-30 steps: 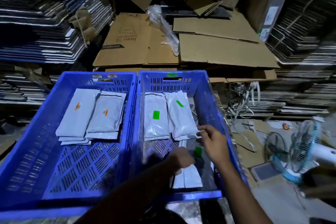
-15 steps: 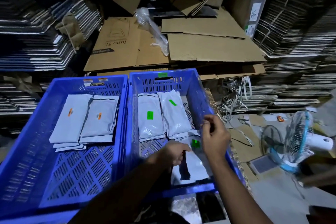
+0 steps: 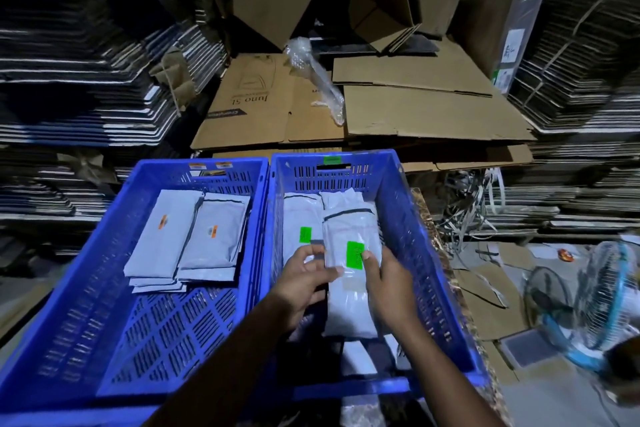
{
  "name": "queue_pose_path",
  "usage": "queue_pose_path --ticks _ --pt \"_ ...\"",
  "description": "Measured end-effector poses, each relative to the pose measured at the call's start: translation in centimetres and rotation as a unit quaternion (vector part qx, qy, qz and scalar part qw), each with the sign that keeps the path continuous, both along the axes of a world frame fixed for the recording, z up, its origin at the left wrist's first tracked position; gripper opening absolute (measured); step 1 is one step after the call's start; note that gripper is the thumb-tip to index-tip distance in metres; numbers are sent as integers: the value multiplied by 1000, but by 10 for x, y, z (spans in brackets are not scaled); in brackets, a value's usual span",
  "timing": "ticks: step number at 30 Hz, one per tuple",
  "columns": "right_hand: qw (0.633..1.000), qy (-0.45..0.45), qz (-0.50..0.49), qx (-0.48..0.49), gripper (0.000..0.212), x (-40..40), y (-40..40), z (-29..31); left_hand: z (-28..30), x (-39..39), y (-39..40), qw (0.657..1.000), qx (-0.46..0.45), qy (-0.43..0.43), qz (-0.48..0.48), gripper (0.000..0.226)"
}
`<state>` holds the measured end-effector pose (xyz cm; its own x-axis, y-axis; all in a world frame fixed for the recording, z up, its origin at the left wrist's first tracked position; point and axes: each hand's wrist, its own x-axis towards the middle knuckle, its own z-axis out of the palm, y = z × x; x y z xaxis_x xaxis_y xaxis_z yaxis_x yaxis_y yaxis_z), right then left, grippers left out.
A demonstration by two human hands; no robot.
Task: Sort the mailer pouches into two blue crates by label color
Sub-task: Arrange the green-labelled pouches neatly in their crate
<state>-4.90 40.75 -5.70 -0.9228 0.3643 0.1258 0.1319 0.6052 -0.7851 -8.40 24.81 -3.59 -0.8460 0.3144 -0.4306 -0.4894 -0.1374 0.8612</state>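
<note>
Fingers [image 3: 332,272] | both hands pinch green-label pouch [image 3: 349,274] | over right crate [image 3: 408,218]

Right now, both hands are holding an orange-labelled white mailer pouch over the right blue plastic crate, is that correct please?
Not quite: the label is green, not orange, as the head view shows. Both hands, left hand and right hand, hold the green-labelled white mailer pouch over the right blue plastic crate.

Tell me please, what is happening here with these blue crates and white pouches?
A person is sorting mailer pouches by label color. Both hands, the left hand and the right hand, hold a green-labelled pouch over the right crate, where other green-labelled pouches already lie. The left crate holds the orange-labelled pouches. The held pouch is not yet laid down.
</note>
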Motion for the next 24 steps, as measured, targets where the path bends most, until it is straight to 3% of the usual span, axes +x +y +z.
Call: queue_pose_path --ticks 5,9,13,15,17,20,24 --pt "996 14 77 32 21 -4 -9 4 13 -19 9 997 51 21 46 28" --pt "997 -34 62 -18 21 -3 -11 -1 10 -34 25 986 -45 54 153 16" --pt "998 -49 40 -20 26 0 -15 -5 -13 -54 28 961 -163 98 201 90" --pt "999 -42 30 0 35 -4 -16 -1 -20 -63 27 948 -217 125 198 100" --pt "999 -41 25 8 38 -11 -14 1 -14 -68 28 946 -218 130 204 94" --pt "997 -61 41 28 27 -18 -7 -4 -16 -77 31 956 -217 84 179 64" --pt "995 -98 16 5 20 -43 13 -18 -23 -76 27 989 -133 -64 19 30"
